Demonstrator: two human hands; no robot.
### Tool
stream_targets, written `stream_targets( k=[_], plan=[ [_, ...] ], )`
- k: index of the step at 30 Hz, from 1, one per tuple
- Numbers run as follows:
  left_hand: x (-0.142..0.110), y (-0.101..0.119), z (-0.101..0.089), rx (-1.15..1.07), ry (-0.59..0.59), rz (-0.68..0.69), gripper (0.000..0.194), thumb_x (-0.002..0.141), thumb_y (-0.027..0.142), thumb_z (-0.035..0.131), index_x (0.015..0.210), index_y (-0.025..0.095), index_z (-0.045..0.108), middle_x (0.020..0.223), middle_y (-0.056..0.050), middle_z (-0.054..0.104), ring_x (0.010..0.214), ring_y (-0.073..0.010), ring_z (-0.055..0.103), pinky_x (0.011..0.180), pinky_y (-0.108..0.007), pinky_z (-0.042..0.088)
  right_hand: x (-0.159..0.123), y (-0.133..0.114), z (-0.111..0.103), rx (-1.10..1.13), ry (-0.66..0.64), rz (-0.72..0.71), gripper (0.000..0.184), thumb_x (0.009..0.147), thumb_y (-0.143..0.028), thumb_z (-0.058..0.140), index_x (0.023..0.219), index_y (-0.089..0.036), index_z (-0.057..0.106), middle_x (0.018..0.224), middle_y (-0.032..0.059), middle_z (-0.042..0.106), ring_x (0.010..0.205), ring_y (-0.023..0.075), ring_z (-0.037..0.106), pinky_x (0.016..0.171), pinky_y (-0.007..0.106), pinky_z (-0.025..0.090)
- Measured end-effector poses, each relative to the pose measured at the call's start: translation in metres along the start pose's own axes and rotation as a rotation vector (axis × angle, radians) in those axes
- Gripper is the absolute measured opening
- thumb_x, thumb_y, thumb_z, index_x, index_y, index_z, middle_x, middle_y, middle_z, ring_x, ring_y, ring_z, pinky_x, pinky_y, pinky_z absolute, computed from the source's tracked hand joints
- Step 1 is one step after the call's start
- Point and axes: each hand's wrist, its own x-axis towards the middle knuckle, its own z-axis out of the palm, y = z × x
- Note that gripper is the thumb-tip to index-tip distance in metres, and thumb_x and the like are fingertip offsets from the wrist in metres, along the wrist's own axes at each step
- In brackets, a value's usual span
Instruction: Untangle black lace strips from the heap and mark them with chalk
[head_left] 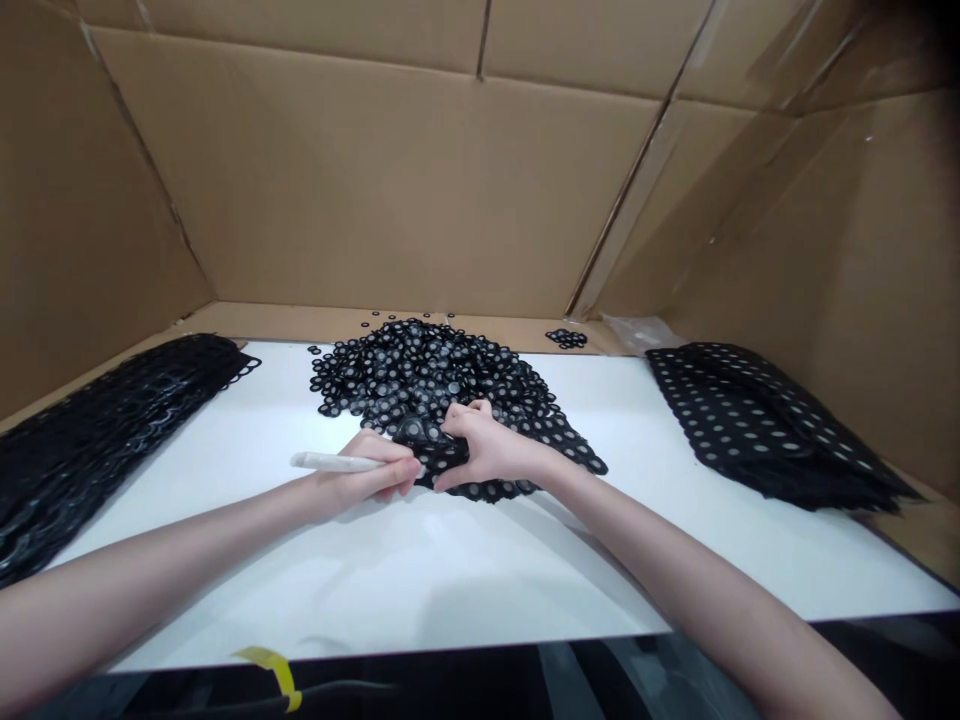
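My left hand (382, 465) is closed around a white pen-shaped tool (330, 462), whose tip end is hidden by the fingers, close to the black sheet. My right hand (480, 445) grips a bent-up part of a black sheet with round grey dots (431, 440). The rest of that sheet lies flat on the white table under and to the right of my hands. Just beyond it is a heap of small black rings and discs with grey centres (420, 360).
Long black strips with ring-shaped holes are stacked at the left (127, 410). More dotted black sheets (742, 420) lie in a pile at the right, beside clear plastic (641, 332). A small ring cluster (566, 339) sits at the back. Cardboard walls (420, 190) enclose the white table (375, 590).
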Motion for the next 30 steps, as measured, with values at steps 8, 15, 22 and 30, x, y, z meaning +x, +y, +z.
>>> stream_targets(
  k=[8, 15, 22, 30],
  plan=[
    [-0.001, 0.003, 0.002, 0.033, 0.008, 0.016, 0.048, 0.091, 0.042, 0.041, 0.057, 0.013, 0.056, 0.048, 0.001, 0.051, 0.048, -0.0079, 0.047, 0.05, -0.019, 0.035, -0.002, -0.003, -0.001, 0.018, -0.002, 0.009, 0.052, 0.061, -0.051, 0.075, 0.059, -0.017, 0.035, 0.076, -0.0013, 0.043, 0.078, 0.0165, 0.041, 0.081, 0.034, 0.028],
    [-0.004, 0.012, 0.002, 0.013, -0.044, -0.085, 0.048, 0.092, 0.043, 0.04, 0.055, 0.014, 0.05, 0.047, 0.002, 0.045, 0.048, -0.0082, 0.042, 0.051, -0.021, 0.032, -0.004, -0.008, -0.003, 0.017, -0.026, 0.024, 0.05, 0.062, -0.047, 0.076, 0.061, -0.018, 0.035, 0.076, -0.0013, 0.042, 0.077, 0.0162, 0.04, 0.077, 0.031, 0.029],
    [-0.006, 0.013, 0.002, -0.002, -0.06, -0.095, 0.048, 0.092, 0.042, 0.039, 0.053, 0.015, 0.046, 0.048, 0.002, 0.043, 0.048, -0.0084, 0.041, 0.051, -0.023, 0.031, -0.003, -0.011, -0.002, 0.001, -0.016, 0.024, 0.049, 0.061, -0.041, 0.077, 0.059, -0.018, 0.034, 0.074, -0.0021, 0.042, 0.074, 0.015, 0.04, 0.075, 0.03, 0.029],
    [-0.004, 0.012, 0.005, 0.049, -0.139, 0.017, 0.046, 0.094, 0.036, 0.038, 0.055, 0.014, 0.05, 0.051, 0.002, 0.046, 0.051, -0.008, 0.043, 0.054, -0.022, 0.032, -0.002, -0.01, 0.0, -0.014, -0.003, 0.001, 0.044, 0.061, -0.04, 0.075, 0.058, -0.017, 0.038, 0.07, -0.0025, 0.043, 0.071, 0.0142, 0.04, 0.072, 0.029, 0.029]
  ],
)
